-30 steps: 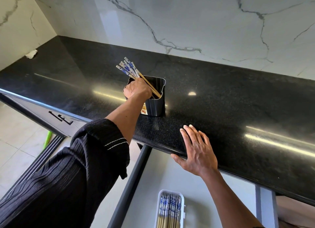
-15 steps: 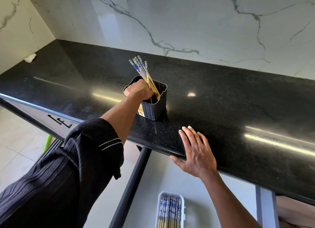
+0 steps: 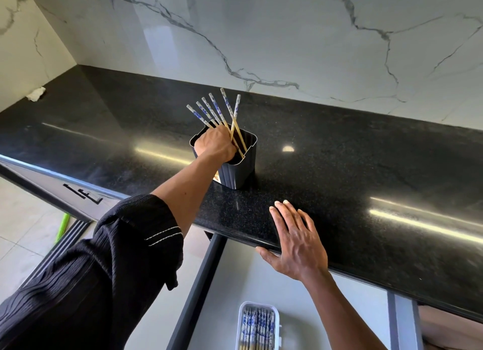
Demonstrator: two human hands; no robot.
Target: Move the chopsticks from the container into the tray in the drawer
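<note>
A dark ribbed container (image 3: 240, 171) stands on the black counter near its front edge. Several chopsticks (image 3: 217, 109) with blue-and-white patterned tops fan out of it. My left hand (image 3: 215, 144) reaches into the container's mouth and is closed around the chopsticks' wooden shafts. My right hand (image 3: 298, 242) lies flat on the counter's front edge, fingers spread, holding nothing. Below, in the open drawer, a white tray (image 3: 276, 323) holds several more chopsticks laid side by side.
The black stone counter (image 3: 366, 166) runs along a white marble wall. A crumpled white scrap (image 3: 36, 94) lies at the far left corner. The drawer's dark side rail (image 3: 198, 284) runs below the counter edge. A green stick (image 3: 62, 226) shows on the tiled floor at left.
The chopsticks have swung from leaning left to more upright and fanned apart. My left hand has gone deeper into the container. My right hand has stayed on the counter edge.
</note>
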